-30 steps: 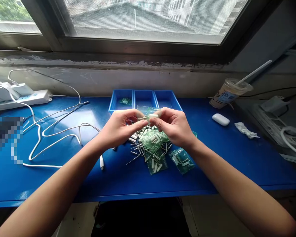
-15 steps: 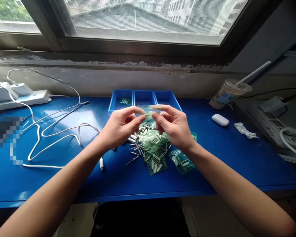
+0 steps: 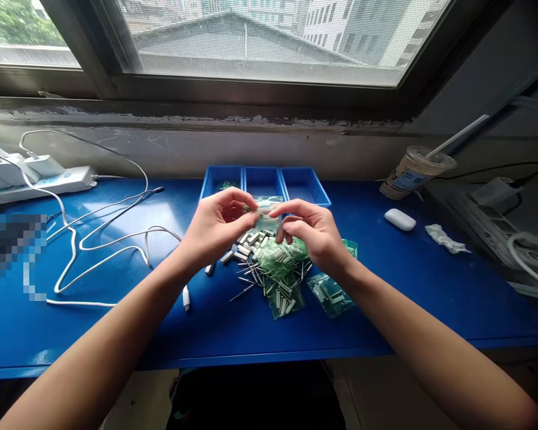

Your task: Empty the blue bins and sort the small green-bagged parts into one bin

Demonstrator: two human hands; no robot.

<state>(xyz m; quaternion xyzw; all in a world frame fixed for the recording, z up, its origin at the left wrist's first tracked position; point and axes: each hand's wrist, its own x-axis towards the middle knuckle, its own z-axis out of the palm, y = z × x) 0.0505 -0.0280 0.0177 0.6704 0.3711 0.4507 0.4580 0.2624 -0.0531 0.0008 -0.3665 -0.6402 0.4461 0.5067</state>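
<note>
My left hand [image 3: 217,227] and my right hand [image 3: 316,233] meet above the middle of the blue table [image 3: 407,280]. Both pinch a small clear green-tinted bag [image 3: 268,210] between thumb and fingers, one hand on each side. Just below them lies a heap of small green bags with silver metal parts [image 3: 280,263], and loose silver parts with thin leads [image 3: 244,263] are scattered at its left. Behind the hands stand three blue trays [image 3: 302,179] in a row; the left one holds a small green bag.
White cables [image 3: 103,239] loop over the table's left half, running to a white power strip [image 3: 36,179]. A drink cup with a straw [image 3: 415,170], a white earbud case [image 3: 400,219] and crumpled paper [image 3: 443,237] sit at the right. A window sill runs behind.
Both hands have sunk a little toward the heap while still holding the small bag, and the fingers have shifted along its top edge.
</note>
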